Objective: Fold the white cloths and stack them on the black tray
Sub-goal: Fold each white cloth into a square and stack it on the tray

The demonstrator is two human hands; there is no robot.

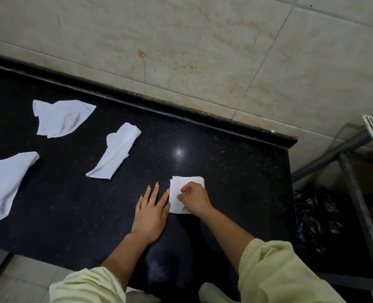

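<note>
Right hand (195,199): fingers curled, a layer of the folded cloth (189,181) pinched between thumb and forefinger.
Left hand (151,213): laid flat on the black surface (225,162), fingers straight, nothing held; the forefinger is set against the folded cloth's left edge.
Folded cloth: small white square, lying on the surface towards its right end.
Unfolded white cloths, three, spread well to the left: narrow cloth (115,150), crumpled lengthwise; broad cloth (61,118), nearer the tiled wall (181,40); third cloth (3,184), cut off by the picture's left edge.
Black bag (316,217): seen below, beyond the surface's right end.
</note>
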